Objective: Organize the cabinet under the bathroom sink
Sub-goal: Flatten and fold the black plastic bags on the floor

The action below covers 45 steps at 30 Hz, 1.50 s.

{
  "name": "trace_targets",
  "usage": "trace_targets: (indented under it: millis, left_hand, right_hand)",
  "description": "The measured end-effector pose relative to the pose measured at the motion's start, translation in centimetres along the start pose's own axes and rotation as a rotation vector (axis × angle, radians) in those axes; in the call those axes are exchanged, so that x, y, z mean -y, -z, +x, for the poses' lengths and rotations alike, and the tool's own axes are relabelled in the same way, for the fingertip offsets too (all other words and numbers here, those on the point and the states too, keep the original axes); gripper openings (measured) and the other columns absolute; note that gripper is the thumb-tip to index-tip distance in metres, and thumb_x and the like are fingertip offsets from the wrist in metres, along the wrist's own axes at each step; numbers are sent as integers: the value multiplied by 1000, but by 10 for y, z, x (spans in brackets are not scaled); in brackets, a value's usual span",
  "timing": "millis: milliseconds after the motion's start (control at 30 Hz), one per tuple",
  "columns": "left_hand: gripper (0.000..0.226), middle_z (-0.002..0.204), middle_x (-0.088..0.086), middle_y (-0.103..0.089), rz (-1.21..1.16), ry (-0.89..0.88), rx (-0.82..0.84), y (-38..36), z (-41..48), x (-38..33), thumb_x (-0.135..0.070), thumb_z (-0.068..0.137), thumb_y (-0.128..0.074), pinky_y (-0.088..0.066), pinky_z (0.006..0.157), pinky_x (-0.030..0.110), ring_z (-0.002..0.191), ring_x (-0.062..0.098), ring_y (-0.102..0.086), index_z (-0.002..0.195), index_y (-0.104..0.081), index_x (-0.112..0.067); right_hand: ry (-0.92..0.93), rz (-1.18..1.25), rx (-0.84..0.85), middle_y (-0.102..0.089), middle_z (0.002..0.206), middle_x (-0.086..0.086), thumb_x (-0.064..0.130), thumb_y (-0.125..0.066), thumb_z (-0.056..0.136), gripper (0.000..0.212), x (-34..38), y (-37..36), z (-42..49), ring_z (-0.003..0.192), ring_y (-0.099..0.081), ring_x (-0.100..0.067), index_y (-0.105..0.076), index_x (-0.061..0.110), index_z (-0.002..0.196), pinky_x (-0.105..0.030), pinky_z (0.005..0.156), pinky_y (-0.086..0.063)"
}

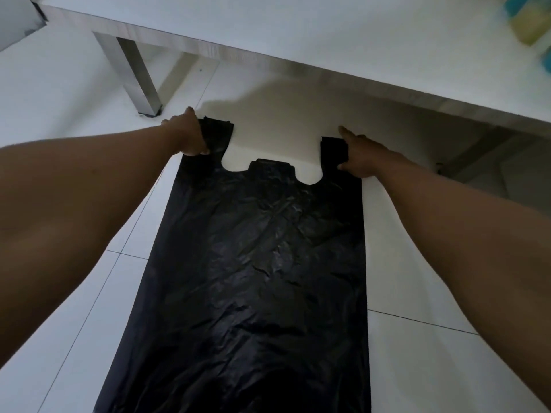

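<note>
A metal leg (140,76) stands at far left on the white tiled floor (417,368). My left hand (187,135) curls round the left handle (219,134) of a black plastic bag (262,263). The bag lies flat on the floor between my arms. My right hand (362,158) pinches the right handle (332,149), forefinger straight, below the counter (328,31).

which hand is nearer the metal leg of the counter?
Left. The left hand grips a handle of the black bag just beside the foot of the metal leg; the right hand holds the other handle, farther right across the bag's mouth.
</note>
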<state>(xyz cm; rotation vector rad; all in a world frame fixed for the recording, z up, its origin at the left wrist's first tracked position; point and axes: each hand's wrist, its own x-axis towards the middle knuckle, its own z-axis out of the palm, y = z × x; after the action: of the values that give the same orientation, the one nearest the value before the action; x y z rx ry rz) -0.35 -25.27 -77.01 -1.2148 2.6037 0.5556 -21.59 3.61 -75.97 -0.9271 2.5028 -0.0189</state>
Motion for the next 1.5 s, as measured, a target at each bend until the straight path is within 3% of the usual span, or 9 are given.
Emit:
trace_targets:
  millis: [133, 333, 433, 533, 733, 900, 1067, 1400, 1500]
  left_hand:
    - [74, 114, 28, -59, 43, 31, 40, 8, 0, -13, -22, 79, -86, -46, 70, 38, 103, 40, -61, 130, -46, 13]
    - [45, 115, 29, -63, -75, 47, 56, -3, -1, -7, -8, 82, -79, -54, 86, 40, 104, 40, -63, 115, -59, 15]
    - [27, 109, 28, -64, -204, 45, 16, -3, -8, -3, -4, 86, -67, -48, 69, 35, 89, 36, -62, 106, -61, 13]
    - [31, 109, 25, -64, -326, 40, 27, 0, -19, -1, -7, 86, -71, -53, 74, 36, 92, 34, -62, 109, -62, 11]
    - [56, 116, 14, -64, -51, -66, -7, -14, -41, 5, -46, 87, -71, -46, 101, 43, 112, 37, -59, 123, -61, -5]
    - [34, 119, 13, -64, -262, -56, -107, -20, -47, 7, -27, 82, -78, -51, 97, 46, 108, 32, -61, 111, -62, -20]
    - [82, 144, 17, -49, -496, -5, -119, -12, -57, 3, -14, 82, -79, -42, 105, 35, 131, 33, -50, 152, -35, -9]
    - [84, 118, 9, -69, -762, 9, -82, -2, -71, 16, 2, 69, -84, -55, 98, 41, 105, 28, -67, 144, -49, -14]
    - [74, 103, 8, -73, -785, -50, -104, 0, -80, 13, 2, 67, -86, -57, 92, 37, 92, 24, -70, 133, -58, -13]
  right_hand:
    - [-7, -69, 25, -47, 137, -15, 25, -71, 90, 65, 5, 4, 11, 111, -54, -31, -40, 8, 144, -25, 53, -37]
    - [-22, 109, -65, -53, 130, -14, 10, -71, 86, 52, 10, -2, 2, 114, -54, -30, -49, 7, 133, -31, 85, -48]
    - [-3, 231, -107, -61, 91, -14, 4, -61, 89, 5, 11, -6, -10, 81, -60, -27, -66, 4, 88, -26, 58, -42]
    - [29, 323, -158, -49, 66, -6, 4, -57, 90, 35, 13, -8, -26, 59, -47, -17, -46, 16, 59, -25, 50, -33]
    - [132, 336, -163, -56, 71, -1, 6, -60, 90, 29, 9, 4, -67, 68, -55, -17, -55, 19, 65, -24, 52, -36]
    - [204, 319, -172, -62, 80, -4, 7, -63, 90, 8, 13, 14, -82, 75, -58, -19, -68, 7, 84, -24, 58, -40]
    - [252, 279, -172, -65, 87, -8, 4, -64, 88, 10, 22, 19, -93, 78, -60, -21, -67, 14, 87, -28, 65, -46]
    - [314, 181, -126, -62, 82, -2, 6, -62, 82, 11, 42, 10, -130, 81, -61, -25, -64, 16, 85, -34, 70, -49]
    - [303, 59, 59, -64, 94, 1, 16, -76, 77, 19, 47, -1, -144, 88, -62, -22, -67, 18, 93, -36, 77, -53]
